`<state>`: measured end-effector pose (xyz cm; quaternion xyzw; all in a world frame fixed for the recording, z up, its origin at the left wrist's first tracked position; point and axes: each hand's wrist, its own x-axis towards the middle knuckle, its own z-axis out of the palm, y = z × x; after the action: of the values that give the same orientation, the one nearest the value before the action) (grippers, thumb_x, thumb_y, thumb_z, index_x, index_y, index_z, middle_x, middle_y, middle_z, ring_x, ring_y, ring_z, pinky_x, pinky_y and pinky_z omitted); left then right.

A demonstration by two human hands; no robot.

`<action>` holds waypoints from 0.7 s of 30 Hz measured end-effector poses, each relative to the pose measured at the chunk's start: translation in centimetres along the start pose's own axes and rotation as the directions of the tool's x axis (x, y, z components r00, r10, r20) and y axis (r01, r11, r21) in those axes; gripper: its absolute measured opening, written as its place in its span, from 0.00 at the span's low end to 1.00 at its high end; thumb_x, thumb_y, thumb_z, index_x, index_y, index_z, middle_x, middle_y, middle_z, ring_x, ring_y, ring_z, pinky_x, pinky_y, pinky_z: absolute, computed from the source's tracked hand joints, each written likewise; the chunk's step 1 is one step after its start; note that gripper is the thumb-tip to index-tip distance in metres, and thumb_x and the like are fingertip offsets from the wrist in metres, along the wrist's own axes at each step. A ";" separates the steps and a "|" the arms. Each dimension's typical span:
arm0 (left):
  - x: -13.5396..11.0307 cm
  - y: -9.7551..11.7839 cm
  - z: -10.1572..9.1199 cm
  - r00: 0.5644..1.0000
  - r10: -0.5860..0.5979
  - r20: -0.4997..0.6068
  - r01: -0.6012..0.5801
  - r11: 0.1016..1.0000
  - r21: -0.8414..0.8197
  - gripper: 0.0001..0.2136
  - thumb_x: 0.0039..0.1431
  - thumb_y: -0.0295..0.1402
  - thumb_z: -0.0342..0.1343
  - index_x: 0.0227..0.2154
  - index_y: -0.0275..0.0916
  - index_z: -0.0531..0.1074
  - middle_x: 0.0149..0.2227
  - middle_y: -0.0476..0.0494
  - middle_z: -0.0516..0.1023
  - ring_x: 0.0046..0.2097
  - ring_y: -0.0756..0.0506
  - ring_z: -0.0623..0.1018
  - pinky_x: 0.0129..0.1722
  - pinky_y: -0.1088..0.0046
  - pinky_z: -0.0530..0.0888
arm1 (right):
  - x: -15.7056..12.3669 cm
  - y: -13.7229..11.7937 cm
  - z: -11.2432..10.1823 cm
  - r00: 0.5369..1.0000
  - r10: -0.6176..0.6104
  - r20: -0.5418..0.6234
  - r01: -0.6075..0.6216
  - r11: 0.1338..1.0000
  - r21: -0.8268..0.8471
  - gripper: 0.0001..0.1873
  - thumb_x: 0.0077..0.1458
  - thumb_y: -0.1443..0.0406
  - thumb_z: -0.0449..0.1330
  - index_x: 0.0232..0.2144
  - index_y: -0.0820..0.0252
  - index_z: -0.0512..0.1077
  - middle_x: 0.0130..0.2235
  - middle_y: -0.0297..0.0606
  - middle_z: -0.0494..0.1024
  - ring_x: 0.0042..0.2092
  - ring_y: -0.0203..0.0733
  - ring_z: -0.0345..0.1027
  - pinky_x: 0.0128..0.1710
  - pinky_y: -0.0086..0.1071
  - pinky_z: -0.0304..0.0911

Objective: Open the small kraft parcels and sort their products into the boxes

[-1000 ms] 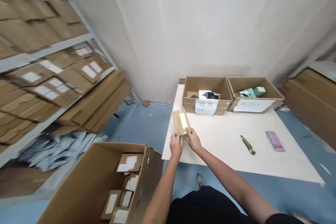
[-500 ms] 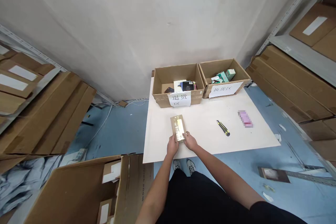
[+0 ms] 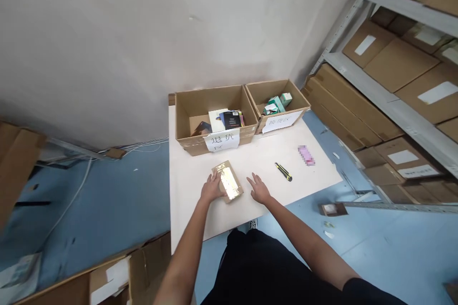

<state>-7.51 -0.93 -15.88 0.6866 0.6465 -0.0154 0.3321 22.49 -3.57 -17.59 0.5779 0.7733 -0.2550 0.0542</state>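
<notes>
A small cardboard box (image 3: 231, 183) with shiny tape across its top lies on the white table (image 3: 189, 209) in front of me. My left hand (image 3: 212, 188) grips its left side, fingers over the edge and thumb near the front. To the right of the box, my right hand (image 3: 258, 188) is open and apart from it, hovering low over the table with fingers spread and nothing in them. A black-and-yellow utility knife (image 3: 284, 171) rests on the table beyond the right hand. Farther right lies a pixelated pink item (image 3: 307, 155).
Two open cartons with handwritten paper signs stand at the back: the left carton (image 3: 186, 145) holds booklets, the right carton (image 3: 259, 88) holds small green-white boxes. Shelving (image 3: 379, 90) with boxes rises at right. A large open carton (image 3: 150, 267) sits at lower left.
My right hand has let go of the box and moved right. My left hand stays on the box, which is now turned the other way. The view has swung to the right.
</notes>
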 end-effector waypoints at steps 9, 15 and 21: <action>1.9 0.4 3.6 0.995 0.074 -0.062 -0.076 0.997 -0.028 0.58 0.56 0.57 0.63 0.77 0.40 0.32 0.79 0.34 0.36 0.78 0.34 0.49 0.68 0.56 0.67 | -1.4 14.5 -2.9 0.938 0.340 -0.062 -0.339 0.940 0.026 0.44 0.59 0.70 0.60 0.75 0.56 0.55 0.78 0.49 0.47 0.76 0.60 0.42 0.69 0.51 0.53; 4.7 9.3 7.9 0.987 0.160 -0.005 -0.159 0.984 -0.078 0.58 0.57 0.59 0.61 0.77 0.39 0.33 0.79 0.32 0.35 0.76 0.30 0.54 0.68 0.54 0.67 | -1.0 23.8 -2.8 0.898 0.434 0.077 -0.439 0.895 0.082 0.38 0.64 0.66 0.57 0.74 0.56 0.56 0.74 0.49 0.58 0.73 0.58 0.49 0.64 0.42 0.59; 6.7 17.9 8.5 0.987 -0.113 0.114 0.098 0.987 0.123 0.59 0.54 0.52 0.67 0.77 0.49 0.32 0.80 0.41 0.30 0.76 0.27 0.54 0.62 0.51 0.73 | 1.9 26.0 -1.5 0.908 0.397 0.134 -0.418 0.879 0.227 0.36 0.63 0.65 0.58 0.71 0.55 0.59 0.63 0.49 0.72 0.61 0.53 0.69 0.57 0.39 0.64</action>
<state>13.14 1.97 -17.71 0.6675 0.6587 -0.1125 0.3285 46.17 4.00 -25.67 0.7186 0.5928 -0.3576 0.0654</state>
